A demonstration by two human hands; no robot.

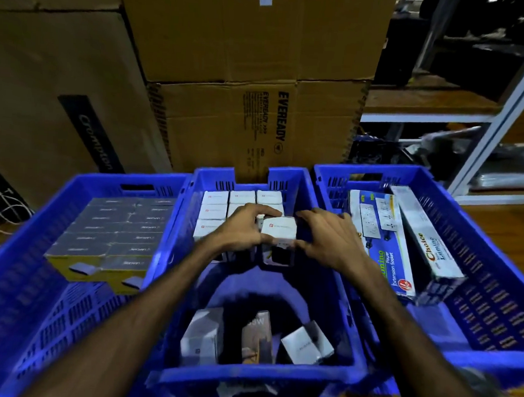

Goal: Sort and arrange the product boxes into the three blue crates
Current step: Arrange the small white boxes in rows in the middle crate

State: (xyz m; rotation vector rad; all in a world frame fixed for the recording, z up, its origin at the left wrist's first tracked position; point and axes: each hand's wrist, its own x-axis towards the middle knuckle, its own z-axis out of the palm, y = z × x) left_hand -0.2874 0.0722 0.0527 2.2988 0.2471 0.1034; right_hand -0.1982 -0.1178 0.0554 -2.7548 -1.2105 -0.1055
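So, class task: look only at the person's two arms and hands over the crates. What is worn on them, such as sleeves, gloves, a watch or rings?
Nothing worn shows. The left hand and right hand are bare, without gloves. Both forearms are uncovered right down to the bottom edge of the picture, so no sleeve or cuff is in view. No watch, band or ring can be seen on either wrist or on the visible fingers.

3 crates stand side by side before stacked cartons (pixel 256 75): the left crate (pixel 19 275) holds packed boxes, the middle crate (pixel 243 378) small boxes, the right crate (pixel 495 274) 2 extension-socket boxes.
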